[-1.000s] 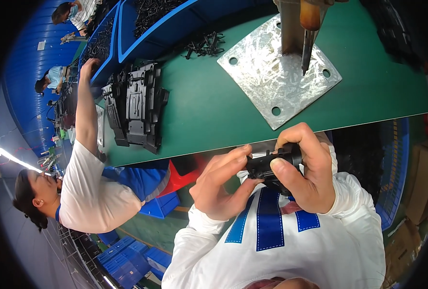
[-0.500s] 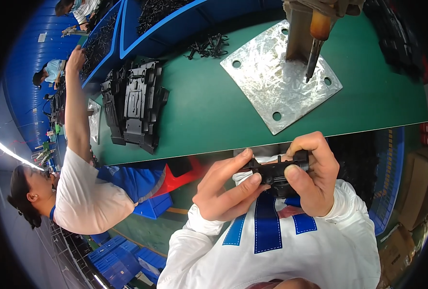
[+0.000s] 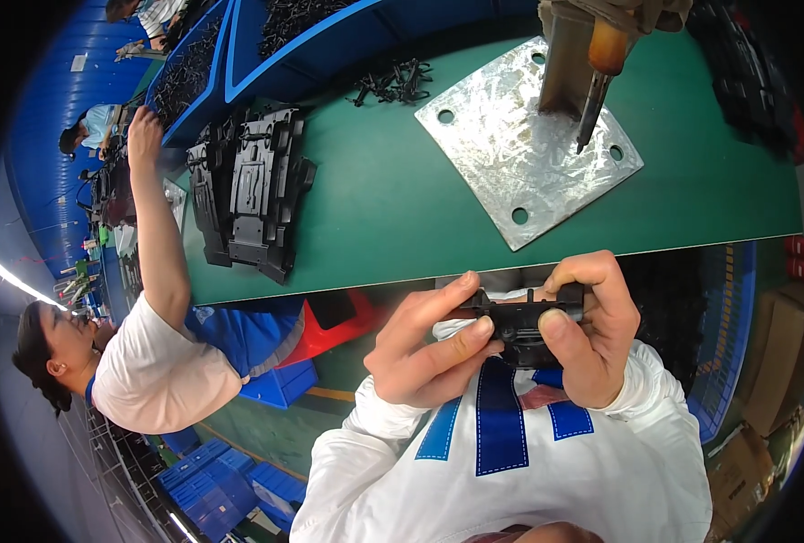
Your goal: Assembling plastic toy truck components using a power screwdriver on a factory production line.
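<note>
While both bare hands are gripping a black moulded-plastic part with small upright posts, the left hand is pinching its left end between thumb and fingers. The right hand is pressing a thumb against its face and curling the index finger over its right end. The fingers are hiding much of the part, so I cannot fairly tell whether a second piece is being fitted. Judging by this two-handed hold, work on it is not yet finished; it is being held up just off the near edge of the green tabletop. Beyond, a silvery metal plate with corner holes is lying flat, and a pointed tool with an amber handle is standing over it. Farther left, long black moulded-plastic trays are lying near a loose heap of small black pieces, apparently unused.
</note>
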Tool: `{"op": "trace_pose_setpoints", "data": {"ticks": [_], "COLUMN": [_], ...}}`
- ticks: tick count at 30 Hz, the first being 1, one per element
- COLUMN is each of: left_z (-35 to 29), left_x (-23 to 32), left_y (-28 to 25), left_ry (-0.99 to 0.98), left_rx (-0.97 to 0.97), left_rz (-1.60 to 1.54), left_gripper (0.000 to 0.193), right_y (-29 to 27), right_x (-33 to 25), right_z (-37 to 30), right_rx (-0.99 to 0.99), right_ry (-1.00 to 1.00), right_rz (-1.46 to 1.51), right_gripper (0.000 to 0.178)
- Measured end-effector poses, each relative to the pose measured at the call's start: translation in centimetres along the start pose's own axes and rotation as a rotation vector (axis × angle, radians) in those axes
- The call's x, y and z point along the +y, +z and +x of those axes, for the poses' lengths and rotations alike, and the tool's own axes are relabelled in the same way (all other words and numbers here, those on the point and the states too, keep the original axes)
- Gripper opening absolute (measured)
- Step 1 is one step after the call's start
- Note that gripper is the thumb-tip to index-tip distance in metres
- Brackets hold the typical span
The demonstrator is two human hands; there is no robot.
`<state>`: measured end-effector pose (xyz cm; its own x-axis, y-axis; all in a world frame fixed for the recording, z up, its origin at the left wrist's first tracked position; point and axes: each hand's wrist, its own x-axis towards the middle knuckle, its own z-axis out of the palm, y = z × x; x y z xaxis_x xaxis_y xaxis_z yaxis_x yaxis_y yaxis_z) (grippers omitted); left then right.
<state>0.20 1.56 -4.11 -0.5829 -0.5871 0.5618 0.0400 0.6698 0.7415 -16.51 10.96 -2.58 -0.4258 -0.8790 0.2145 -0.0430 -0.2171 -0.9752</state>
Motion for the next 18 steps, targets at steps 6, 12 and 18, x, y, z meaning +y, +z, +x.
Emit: {"op": "trace_pose_setpoints", "data": {"ticks": [6,12,18], "left_z": [0.5,-0.2,-0.9], "left_x": [0.0,-0.7,-0.5], "left_y": [-0.5,0.0,0.2], "left_ry": [-0.043,-0.05,-0.045], "left_rx": [-0.038,0.047,0.086], "left_rz": [-0.045,-0.124,-0.081], "left_gripper": [0.042,0.039,0.042], "right_y": [-0.3,-0.2,-0.3], "right_x": [0.1,-0.8,-1.4], "right_z": [0.3,1.0,1.4], "right_rx": [-0.031,-0.071,-0.098], "right_ry": [0.024,0.046,-0.014], "right_rz": [-0.013,-0.085,-0.154], "right_gripper": [0.021,0.021,0.021]}}
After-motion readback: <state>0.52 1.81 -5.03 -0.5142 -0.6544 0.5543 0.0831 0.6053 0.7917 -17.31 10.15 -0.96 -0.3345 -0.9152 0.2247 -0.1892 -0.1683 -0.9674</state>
